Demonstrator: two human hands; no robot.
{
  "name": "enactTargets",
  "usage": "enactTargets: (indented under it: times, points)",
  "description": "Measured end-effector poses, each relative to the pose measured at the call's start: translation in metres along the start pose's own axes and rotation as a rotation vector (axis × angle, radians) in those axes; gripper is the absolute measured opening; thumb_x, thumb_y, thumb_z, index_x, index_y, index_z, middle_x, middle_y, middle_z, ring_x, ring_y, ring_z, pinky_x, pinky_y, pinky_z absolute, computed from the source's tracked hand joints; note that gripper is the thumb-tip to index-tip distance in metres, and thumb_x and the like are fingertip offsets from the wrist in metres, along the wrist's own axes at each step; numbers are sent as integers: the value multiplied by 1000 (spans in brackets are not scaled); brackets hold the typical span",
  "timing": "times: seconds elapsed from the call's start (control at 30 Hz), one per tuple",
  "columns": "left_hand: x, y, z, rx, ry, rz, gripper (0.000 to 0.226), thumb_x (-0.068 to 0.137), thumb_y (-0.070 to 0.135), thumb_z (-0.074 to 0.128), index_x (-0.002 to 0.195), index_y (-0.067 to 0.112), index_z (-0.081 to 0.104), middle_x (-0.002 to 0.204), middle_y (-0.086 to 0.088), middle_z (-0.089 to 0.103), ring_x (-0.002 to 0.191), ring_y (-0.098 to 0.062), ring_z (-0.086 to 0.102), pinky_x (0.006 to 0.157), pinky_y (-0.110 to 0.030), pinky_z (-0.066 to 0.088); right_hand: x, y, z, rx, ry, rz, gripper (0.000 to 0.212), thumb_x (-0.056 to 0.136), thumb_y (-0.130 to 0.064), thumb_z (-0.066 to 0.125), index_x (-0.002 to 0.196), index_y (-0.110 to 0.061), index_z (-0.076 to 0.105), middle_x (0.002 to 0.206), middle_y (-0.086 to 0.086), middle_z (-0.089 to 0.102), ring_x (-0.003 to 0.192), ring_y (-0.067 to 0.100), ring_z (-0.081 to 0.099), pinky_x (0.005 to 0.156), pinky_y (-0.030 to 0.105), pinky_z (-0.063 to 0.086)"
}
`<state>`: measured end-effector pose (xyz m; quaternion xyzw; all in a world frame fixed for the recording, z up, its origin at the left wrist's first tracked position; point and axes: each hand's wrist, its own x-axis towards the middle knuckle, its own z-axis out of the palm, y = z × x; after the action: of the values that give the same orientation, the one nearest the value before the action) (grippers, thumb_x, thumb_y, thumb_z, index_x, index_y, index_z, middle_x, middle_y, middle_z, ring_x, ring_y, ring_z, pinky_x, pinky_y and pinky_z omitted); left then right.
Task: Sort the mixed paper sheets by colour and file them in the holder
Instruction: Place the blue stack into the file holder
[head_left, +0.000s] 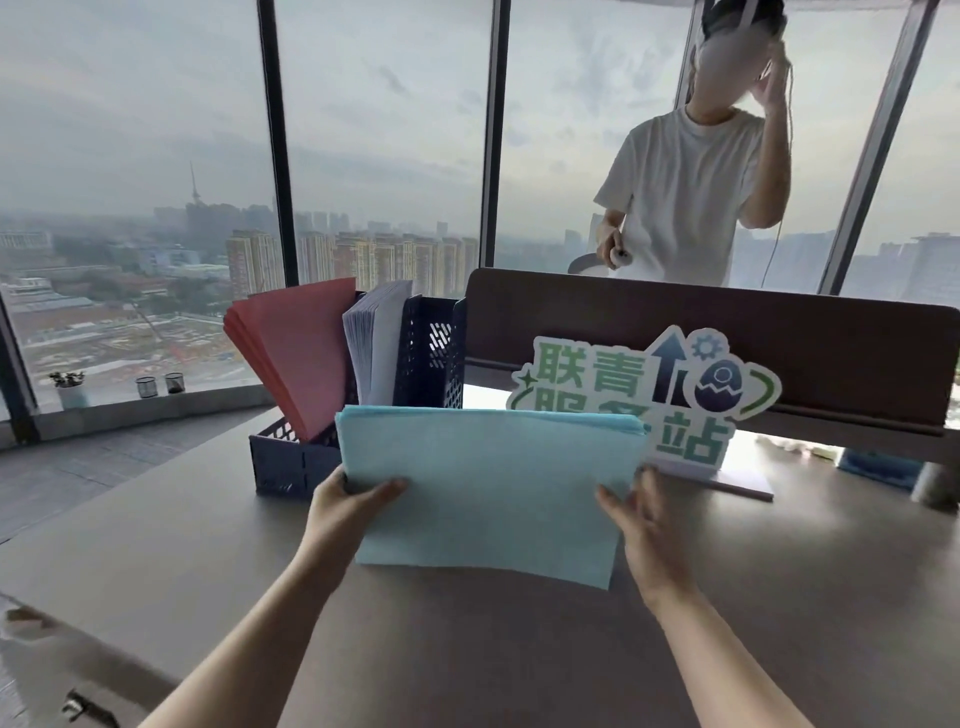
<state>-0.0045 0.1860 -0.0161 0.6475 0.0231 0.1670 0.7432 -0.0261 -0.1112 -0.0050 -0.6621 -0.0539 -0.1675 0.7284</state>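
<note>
You held a pale blue stack before a dark navy perforated holder with red sheets and white sheets, beside a green-and-white sign.

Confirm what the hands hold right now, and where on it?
Blue paper stack, held upright: left hand grips its left edge, right hand its right edge.

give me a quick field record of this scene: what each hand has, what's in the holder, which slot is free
left hand: grips the left edge of the blue stack
right hand: holds the stack's right edge, fingers fairly straight
blue stack: held upright just above the table
holder: dark mesh, on the table
red sheets: filed in the left slot, leaning left
white sheets: filed in the middle slot
right slot: no paper visible
sign: behind the stack
</note>
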Motion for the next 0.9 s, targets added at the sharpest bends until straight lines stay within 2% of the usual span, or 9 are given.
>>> enactTargets:
  times: [0.13, 0.2, 0.27, 0.37, 0.43, 0.57, 0.7, 0.83, 0.9]
  points:
    - [2, 8, 13, -44, 61, 98, 22, 76, -1, 77, 91, 12, 67, 73, 7, 74, 64, -6, 67, 58, -20, 54, 21, -14, -1, -292, 83, -314, 83, 90, -1, 63, 146, -48, 25, 135, -6, 48, 117, 15, 53, 96, 26, 45]
    - [5, 15, 17, -38, 79, 156, 19, 79, -2, 75, 89, 12, 67, 71, 8, 74, 63, -7, 65, 55, -18, 53, 27, -23, 6, -473, 30, -436, 73, 89, 1, 60, 142, -43, 39, 139, -16, 46, 128, -6, 42, 108, 20, 35]
    - [6, 19, 18, -21, 105, 190, 23, 80, -2, 74, 94, 15, 66, 77, 3, 73, 71, -15, 65, 57, -18, 53, 30, -25, 9, -578, 62, -503, 59, 88, 3, 59, 127, -41, 53, 122, -13, 52, 115, -15, 43, 102, 16, 37]
    - [8, 24, 15, -49, 108, 273, 63, 80, -2, 74, 126, 34, 50, 102, -6, 66, 87, -21, 65, 69, -27, 55, 29, -24, 11, -598, 130, -484, 53, 89, -2, 60, 130, -35, 54, 122, -14, 48, 107, -17, 43, 89, 3, 37]
    - [12, 28, 14, 102, 108, 385, 80, 79, 2, 77, 132, 50, 43, 115, -3, 60, 96, -18, 63, 80, -33, 55, 30, -23, 13, -654, 129, -483, 49, 89, -6, 61, 131, -30, 56, 123, -13, 48, 106, -12, 43, 90, 11, 41]
    - [17, 38, 14, 404, 164, 556, 49, 74, 8, 81, 107, 38, 60, 119, 7, 53, 105, -11, 53, 98, -37, 49, 30, -25, 14, -711, 142, -452, 41, 91, -12, 60, 128, -29, 60, 133, -11, 43, 106, -14, 36, 88, 27, 42]
    - [19, 33, 7, 540, 123, 689, 46, 74, 8, 82, 114, 25, 67, 131, 0, 49, 114, -3, 46, 96, -5, 37, 31, -26, 10, -712, 43, -405, 45, 93, -14, 62, 133, -34, 57, 139, -12, 38, 109, -14, 34, 90, 16, 35]
    - [24, 31, 5, 552, 158, 690, 49, 73, 6, 83, 117, 21, 67, 133, -6, 50, 118, -15, 50, 98, -29, 45, 32, -25, 7, -589, 73, -430, 48, 91, -9, 64, 131, -35, 57, 134, -13, 45, 118, -21, 35, 105, 19, 35]
    - [26, 28, 3, 474, 149, 575, 71, 72, 7, 84, 133, 29, 53, 129, 1, 52, 109, -17, 56, 91, -33, 50, 34, -18, 4, -441, 24, -327, 67, 89, -11, 69, 144, -37, 40, 143, -14, 43, 130, -7, 37, 110, 26, 31]
